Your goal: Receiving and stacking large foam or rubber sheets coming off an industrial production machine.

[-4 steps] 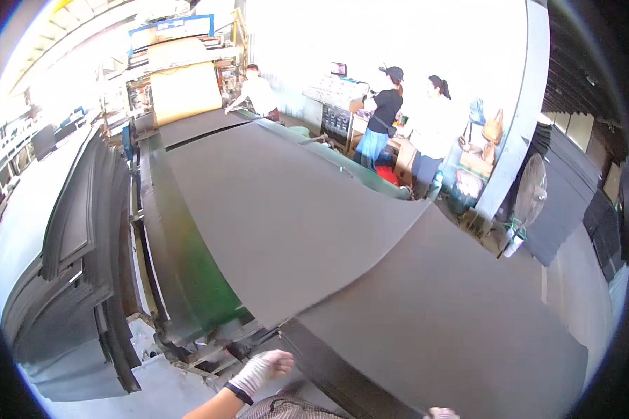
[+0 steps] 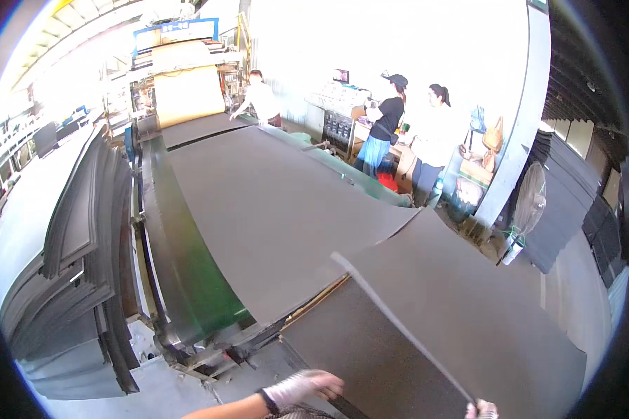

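Note:
At the bottom right, my right hand [image 2: 481, 410] in a pale glove is closed on the edge of a large dark grey sheet [image 2: 482, 300]. That edge is raised and runs as a light line up toward the belt. Below it a darker flat sheet or stack surface [image 2: 370, 349] shows. My left hand [image 2: 304, 387], gloved and with a dark band at the wrist, is in front of that surface's left edge, slightly blurred. Its fingers reach to the right, holding nothing I can see. Another long grey sheet [image 2: 272, 216] lies on the green conveyor belt [image 2: 210, 300].
A tall pile of grey sheets [image 2: 84, 230] stands at the left. At the belt's far end is a machine with a yellow roll [image 2: 189, 94] and a person [image 2: 261, 101]. Two people [image 2: 384, 119] stand beyond the belt. A fan [image 2: 530, 199] is at the right.
My right hand has moved right, lifting the sheet's left edge and folding it back, so more of the dark surface beneath shows. My left hand has moved right and slightly down, its fingers less curled.

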A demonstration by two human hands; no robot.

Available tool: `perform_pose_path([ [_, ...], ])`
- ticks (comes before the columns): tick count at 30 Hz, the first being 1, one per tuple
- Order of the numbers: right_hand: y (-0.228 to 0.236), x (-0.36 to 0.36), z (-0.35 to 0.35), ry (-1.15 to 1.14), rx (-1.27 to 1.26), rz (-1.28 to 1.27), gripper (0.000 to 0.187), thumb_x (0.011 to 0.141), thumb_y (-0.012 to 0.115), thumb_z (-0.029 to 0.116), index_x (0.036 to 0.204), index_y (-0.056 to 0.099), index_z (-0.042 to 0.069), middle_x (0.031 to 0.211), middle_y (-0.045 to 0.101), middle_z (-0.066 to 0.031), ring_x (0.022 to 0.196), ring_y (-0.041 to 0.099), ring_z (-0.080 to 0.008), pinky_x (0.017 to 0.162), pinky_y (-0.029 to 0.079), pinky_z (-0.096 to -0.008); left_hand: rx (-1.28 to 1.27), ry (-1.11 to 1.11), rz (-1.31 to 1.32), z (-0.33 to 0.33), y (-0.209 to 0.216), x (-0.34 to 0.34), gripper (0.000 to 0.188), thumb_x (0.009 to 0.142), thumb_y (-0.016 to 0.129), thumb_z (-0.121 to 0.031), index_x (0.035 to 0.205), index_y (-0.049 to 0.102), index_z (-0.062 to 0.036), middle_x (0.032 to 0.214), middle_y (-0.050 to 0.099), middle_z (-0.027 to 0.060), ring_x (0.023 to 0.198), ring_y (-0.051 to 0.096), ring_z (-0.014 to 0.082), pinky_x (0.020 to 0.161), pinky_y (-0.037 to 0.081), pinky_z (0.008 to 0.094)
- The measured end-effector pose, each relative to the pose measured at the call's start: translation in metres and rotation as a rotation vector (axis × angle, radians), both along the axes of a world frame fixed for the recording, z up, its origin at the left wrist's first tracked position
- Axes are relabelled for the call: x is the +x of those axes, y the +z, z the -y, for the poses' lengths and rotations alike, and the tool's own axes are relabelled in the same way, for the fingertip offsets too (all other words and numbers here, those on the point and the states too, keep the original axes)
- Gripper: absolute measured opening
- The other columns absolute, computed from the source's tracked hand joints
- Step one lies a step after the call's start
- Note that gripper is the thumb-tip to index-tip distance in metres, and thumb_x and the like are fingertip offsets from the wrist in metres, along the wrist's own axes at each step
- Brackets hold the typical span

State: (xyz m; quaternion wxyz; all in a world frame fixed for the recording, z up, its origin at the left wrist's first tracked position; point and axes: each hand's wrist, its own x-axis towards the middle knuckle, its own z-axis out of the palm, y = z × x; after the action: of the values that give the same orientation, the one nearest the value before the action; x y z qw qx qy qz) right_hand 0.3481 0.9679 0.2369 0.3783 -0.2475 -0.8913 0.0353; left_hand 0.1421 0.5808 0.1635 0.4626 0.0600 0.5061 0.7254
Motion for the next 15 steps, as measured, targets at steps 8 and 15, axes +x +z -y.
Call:
perform_pose_path([
  [8,-0.052,0.049,0.068,-0.026,0.017,0.031,0.031,0.064,0.078,0.001,0.093,0.07,0.004,0.091,0.068,-0.0134,0.087,0.062,-0.0348,0.086,0.048,-0.047,0.171,-0.407,-0.191,-0.145,0.064,0.054,0.072,0.089,0.067,-0.051,0.134,0.053,0.0033,0.127,0.063,0.0178,0.124,0.054,0.0268,0.105,0.042,0.0393],
  [15,-0.166,0.193,0.04,-0.417,-0.97,-0.542,0.051,0.093,0.053,0.042,0.126,0.056,0.004,0.12,0.061,-0.0157,0.105,0.06,-0.0321,0.087,0.051,-0.0469,-0.014,0.026,-0.101,-0.173,-0.034,0.044,0.046,0.097,0.057,-0.046,0.087,0.072,-0.0042,0.071,0.07,0.0072,0.062,0.065,0.0154,0.057,0.051,0.0301],
])
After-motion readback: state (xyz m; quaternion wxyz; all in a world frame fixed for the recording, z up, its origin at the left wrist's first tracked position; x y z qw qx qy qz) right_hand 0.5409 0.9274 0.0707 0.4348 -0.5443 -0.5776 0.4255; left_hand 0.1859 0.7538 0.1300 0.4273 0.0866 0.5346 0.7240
